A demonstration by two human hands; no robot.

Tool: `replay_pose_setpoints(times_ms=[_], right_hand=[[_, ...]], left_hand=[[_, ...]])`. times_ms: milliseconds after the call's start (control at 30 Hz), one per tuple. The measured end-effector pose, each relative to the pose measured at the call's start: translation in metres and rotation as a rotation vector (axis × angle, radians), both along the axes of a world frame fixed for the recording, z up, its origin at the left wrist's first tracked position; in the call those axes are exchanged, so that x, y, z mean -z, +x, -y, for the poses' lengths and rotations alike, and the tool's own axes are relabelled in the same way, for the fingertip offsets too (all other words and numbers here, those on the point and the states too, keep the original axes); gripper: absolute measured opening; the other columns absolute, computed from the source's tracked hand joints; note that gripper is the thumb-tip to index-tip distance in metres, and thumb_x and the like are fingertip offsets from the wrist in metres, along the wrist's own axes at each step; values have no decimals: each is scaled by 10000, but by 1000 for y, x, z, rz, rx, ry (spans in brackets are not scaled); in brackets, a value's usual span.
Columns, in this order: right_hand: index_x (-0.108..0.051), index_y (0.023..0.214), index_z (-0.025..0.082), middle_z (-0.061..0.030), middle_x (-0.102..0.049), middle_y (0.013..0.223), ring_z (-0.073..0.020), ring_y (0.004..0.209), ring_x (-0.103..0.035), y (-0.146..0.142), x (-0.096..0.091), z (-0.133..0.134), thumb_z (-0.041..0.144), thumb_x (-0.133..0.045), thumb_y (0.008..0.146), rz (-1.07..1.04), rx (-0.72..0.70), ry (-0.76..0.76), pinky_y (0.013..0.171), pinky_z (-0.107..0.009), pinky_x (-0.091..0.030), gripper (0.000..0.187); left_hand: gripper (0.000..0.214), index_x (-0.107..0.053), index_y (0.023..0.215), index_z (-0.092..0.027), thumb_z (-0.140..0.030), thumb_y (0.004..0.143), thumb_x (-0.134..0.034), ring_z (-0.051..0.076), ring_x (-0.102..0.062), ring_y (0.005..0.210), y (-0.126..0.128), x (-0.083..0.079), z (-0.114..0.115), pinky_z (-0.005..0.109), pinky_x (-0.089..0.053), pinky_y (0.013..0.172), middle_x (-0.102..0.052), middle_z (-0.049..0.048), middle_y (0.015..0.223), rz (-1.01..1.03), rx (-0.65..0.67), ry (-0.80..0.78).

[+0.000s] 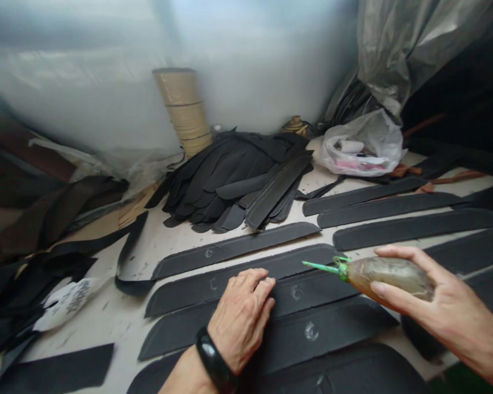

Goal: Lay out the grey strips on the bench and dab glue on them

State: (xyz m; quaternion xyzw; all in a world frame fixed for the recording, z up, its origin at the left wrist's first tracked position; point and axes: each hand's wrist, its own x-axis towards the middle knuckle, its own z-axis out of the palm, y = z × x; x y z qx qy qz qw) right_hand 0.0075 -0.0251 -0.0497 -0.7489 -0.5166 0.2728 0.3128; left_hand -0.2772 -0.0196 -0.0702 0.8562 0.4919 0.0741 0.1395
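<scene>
My right hand [431,295] is wrapped around a glue bottle [388,276], a soft bottle of amber liquid with a thin green nozzle. The nozzle points left, above one of the black strips [271,265]. On the strips lies my left hand [244,314], palm down, with a black band at the wrist; its fingers are stretched out and nothing shows in them. Wet-looking glue marks [311,331] sit near the middle of several strips. The strips are long with rounded ends and stitched-looking edges, set in a row across the pale table [78,342].
Behind the strips rises a heap of black pieces [225,175]. A tan roll [183,109] stands behind it, beside a clear plastic bag [359,145] further right. More strips [419,230] lie at right. White paper with writing [68,303] is at left.
</scene>
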Motion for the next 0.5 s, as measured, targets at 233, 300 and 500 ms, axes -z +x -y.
replay_pose_setpoints(times_ms=[233,300,500], right_hand=[[-599,946,270,-27,-672,850,-245,685,-638,-8,15,-11,574,-623,573,87,-93,129,583,-337,-520,481],[-604,941,251,-42,-668,860,-247,696,-634,-14,16,-17,531,-618,595,116,-124,160,609,-344,-515,445],[-584,972,233,-60,-634,955,-241,781,-623,-26,22,-29,459,-586,657,182,-218,227,690,-346,-496,388]], left_hand=[[349,-501,1225,-216,-234,885,-422,263,-467,1149,15,8,-9,481,-417,944,-501,78,1303,-94,-44,-99],[354,-496,1231,-231,-247,886,-419,270,-457,1157,16,9,-10,498,-411,943,-494,74,1312,-111,-51,-113],[356,-497,1233,-233,-261,885,-423,266,-452,1150,16,8,-12,484,-406,943,-492,65,1313,-108,-48,-117]])
